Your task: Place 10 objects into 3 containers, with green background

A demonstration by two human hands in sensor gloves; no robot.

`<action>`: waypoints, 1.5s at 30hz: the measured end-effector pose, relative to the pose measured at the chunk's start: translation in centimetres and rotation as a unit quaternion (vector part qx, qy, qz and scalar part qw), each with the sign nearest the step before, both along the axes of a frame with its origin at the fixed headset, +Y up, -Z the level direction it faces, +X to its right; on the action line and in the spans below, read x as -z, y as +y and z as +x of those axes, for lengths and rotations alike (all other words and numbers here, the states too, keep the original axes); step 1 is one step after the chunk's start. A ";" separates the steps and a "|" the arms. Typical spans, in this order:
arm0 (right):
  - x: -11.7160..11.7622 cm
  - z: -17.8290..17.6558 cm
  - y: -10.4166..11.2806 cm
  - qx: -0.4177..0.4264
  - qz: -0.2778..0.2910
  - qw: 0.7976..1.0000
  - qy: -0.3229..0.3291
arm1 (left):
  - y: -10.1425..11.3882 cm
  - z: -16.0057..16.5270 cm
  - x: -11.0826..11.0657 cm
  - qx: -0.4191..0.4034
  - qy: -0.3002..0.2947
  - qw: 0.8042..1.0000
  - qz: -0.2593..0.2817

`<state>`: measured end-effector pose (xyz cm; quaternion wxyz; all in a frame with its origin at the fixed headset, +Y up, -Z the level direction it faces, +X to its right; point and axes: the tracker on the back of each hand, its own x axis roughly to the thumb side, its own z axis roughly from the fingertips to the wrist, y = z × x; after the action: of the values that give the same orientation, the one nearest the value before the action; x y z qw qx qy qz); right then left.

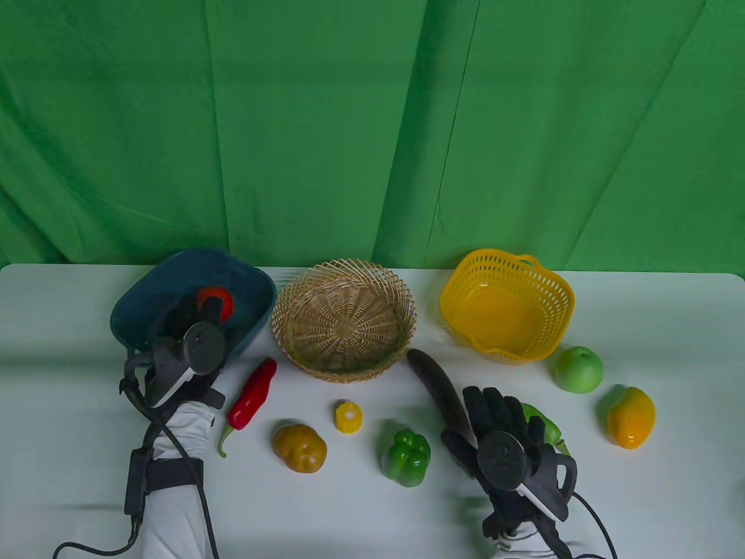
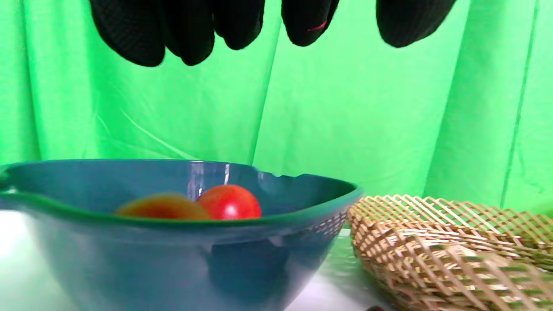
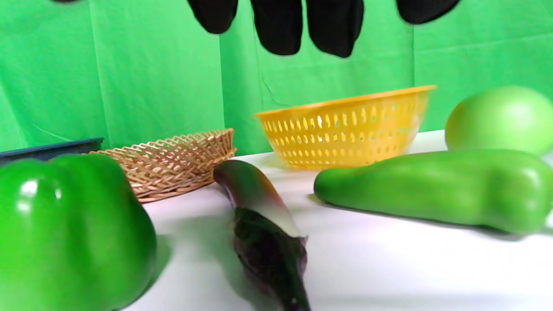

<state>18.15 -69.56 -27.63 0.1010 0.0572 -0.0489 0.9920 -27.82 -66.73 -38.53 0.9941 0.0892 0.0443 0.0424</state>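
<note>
My left hand [image 1: 195, 311] hangs over the dark blue bowl [image 1: 256, 276] at the back left, fingers apart and holding nothing. A red tomato [image 1: 224, 298] lies in the bowl; the left wrist view shows the tomato [image 2: 229, 202] beside a blurred orange shape [image 2: 162, 207], under my fingers [image 2: 194, 30]. My right hand [image 1: 495, 407] hovers open above the dark eggplant [image 1: 436, 381] and a long green pepper [image 1: 544, 422]. In the right wrist view the eggplant [image 3: 259, 216] and long pepper [image 3: 432, 188] lie on the table below my fingers [image 3: 332, 26], untouched.
A wicker basket [image 1: 291, 303] sits at the back middle and an empty yellow basket [image 1: 506, 308] at the back right. On the table lie a red chili [image 1: 253, 396], a corn piece [image 1: 348, 417], a yellow-brown pepper [image 1: 300, 447], a green bell pepper [image 1: 406, 457], a green apple [image 1: 577, 369] and a yellow-orange fruit [image 1: 630, 417].
</note>
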 end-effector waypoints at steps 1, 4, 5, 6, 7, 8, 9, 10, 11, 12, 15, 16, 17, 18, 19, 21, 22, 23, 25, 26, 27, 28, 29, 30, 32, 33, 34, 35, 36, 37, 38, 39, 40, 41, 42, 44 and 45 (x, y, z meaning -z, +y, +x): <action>0.0 0.0 0.0 0.001 0.001 1.000 0.002 | 0.2 0.1 -0.4 0.000 -0.008 1.000 0.007; 0.0 -0.1 0.0 0.002 0.002 1.000 0.005 | 0.5 0.4 -1.5 -0.006 -0.028 0.999 0.021; 0.0 -0.2 0.0 0.002 0.002 1.000 0.005 | 0.5 0.4 -1.7 -0.007 -0.033 0.999 0.025; 0.0 -0.2 0.0 0.002 0.002 1.000 0.006 | 0.6 0.5 -2.2 -0.010 -0.042 0.999 0.032; -0.1 -0.2 0.0 0.001 0.001 1.000 0.007 | 0.7 0.6 -2.5 -0.013 -0.047 0.998 0.035; -0.1 -0.3 0.0 0.002 0.001 1.000 0.008 | 0.7 0.7 -2.9 -0.018 -0.055 0.997 0.041; -0.1 -0.3 0.0 0.002 0.001 1.000 0.008 | 0.7 0.7 -3.2 -0.023 -0.061 0.997 0.044; -0.1 -0.3 -0.1 0.002 0.001 1.000 0.010 | 0.6 0.8 -3.7 -0.031 -0.069 0.996 0.047; -0.1 -0.4 -0.1 0.002 0.001 1.000 0.011 | 0.5 0.9 -4.1 -0.037 -0.077 0.995 0.049; -0.1 -0.4 -0.1 0.002 0.001 1.000 0.012 | 0.4 0.9 -4.3 -0.040 -0.081 0.995 0.050; -0.1 -0.6 -0.1 0.000 0.000 1.000 0.015 | -0.2 1.2 -5.3 -0.049 -0.098 0.993 0.050; -0.1 -0.7 -0.2 -0.001 0.000 1.000 0.016 | -0.4 1.2 -5.6 -0.050 -0.103 0.992 0.048; -0.1 -0.7 -0.2 -0.001 -0.001 1.000 0.017 | -0.7 1.3 -5.8 -0.050 -0.106 0.992 0.045; -0.2 -0.7 -0.2 -0.001 -0.001 1.000 0.017 | -1.1 1.3 -6.0 -0.050 -0.109 0.992 0.041; -0.2 -0.8 -0.2 -0.002 -0.002 1.000 0.018 | -1.6 1.3 -6.2 -0.050 -0.111 0.992 0.034; -0.2 -0.9 -0.2 -0.003 -0.002 1.000 0.019 | -2.3 1.4 -6.4 -0.052 -0.116 0.992 0.023; -0.2 -0.9 -0.2 -0.003 -0.002 1.000 0.019 | -2.8 1.5 -6.5 -0.053 -0.119 0.991 0.018; -0.2 -0.9 -0.2 -0.003 -0.002 1.000 0.019 | -3.2 1.6 -6.6 -0.054 -0.122 0.991 0.013; -0.2 -1.0 -0.3 -0.005 -0.004 1.000 0.020 | -4.2 1.8 -6.6 -0.051 -0.125 0.991 0.000; -0.2 -1.0 -0.3 -0.005 -0.004 1.000 0.020 | -4.6 1.9 -6.6 -0.048 -0.126 0.991 -0.006; -0.2 -1.1 -0.3 -0.006 -0.005 1.000 0.020 | -5.1 2.0 -6.6 -0.045 -0.127 0.991 -0.014; -0.2 -1.1 -0.3 -0.007 -0.005 1.000 0.020 | -5.5 2.1 -6.5 -0.043 -0.127 0.991 -0.022; -0.2 -1.1 -0.3 -0.007 -0.006 1.000 0.020 | -6.0 2.2 -6.5 -0.041 -0.127 0.991 -0.030; -0.2 -1.1 -0.3 -0.007 -0.006 1.000 0.020 | -6.5 2.3 -6.4 -0.037 -0.127 0.990 -0.037; -0.2 -1.1 -0.3 -0.007 -0.006 1.000 0.019 | -7.3 2.5 -6.3 -0.026 -0.124 0.991 -0.050; -0.2 -1.1 -0.3 -0.007 -0.006 1.000 0.019 | -7.8 2.6 -6.1 -0.017 -0.120 0.991 -0.058; -0.2 -1.1 -0.3 -0.008 -0.007 1.000 0.019 | -8.1 2.6 -6.0 -0.011 -0.117 0.991 -0.064; -0.2 -1.1 -0.3 -0.008 -0.008 1.000 0.019 | -8.6 2.7 -5.8 -0.002 -0.113 0.991 -0.073; -0.2 -1.2 -0.3 -0.009 -0.008 1.000 0.019 | -9.0 2.7 -5.6 0.006 -0.107 0.991 -0.081; -0.2 -1.2 -0.3 -0.010 -0.008 1.000 0.019 | -9.2 2.7 -5.5 0.011 -0.102 0.991 -0.086; -0.2 -1.2 -0.3 -0.011 -0.009 1.000 0.020 | -9.6 2.7 -5.2 0.017 -0.096 0.991 -0.094; -0.2 -1.2 -0.3 -0.011 -0.010 1.000 0.020 | -10.0 2.7 -5.0 0.022 -0.089 0.990 -0.104; -0.2 -1.2 -0.3 -0.011 -0.010 1.000 0.020 | -10.3 2.8 -4.8 0.025 -0.083 0.990 -0.111; -0.2 -1.2 -0.3 -0.012 -0.010 1.000 0.020 | -10.5 2.8 -4.7 0.027 -0.080 0.990 -0.115; -0.2 -1.3 -0.3 -0.012 -0.011 1.000 0.019 | -10.7 2.8 -4.5 0.030 -0.075 0.990 -0.119; -0.2 -1.2 -0.3 -0.013 -0.012 1.000 0.019 | -11.1 3.0 -4.2 0.036 -0.069 0.988 -0.132; -0.2 -1.2 -0.3 -0.012 -0.012 1.000 0.019 | -11.3 3.0 -4.1 0.039 -0.065 0.988 -0.135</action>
<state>16.92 -69.88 -27.46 0.0903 0.0751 -0.0342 0.9925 -24.77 -78.02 -34.42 0.9987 -0.0468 -0.0191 0.0034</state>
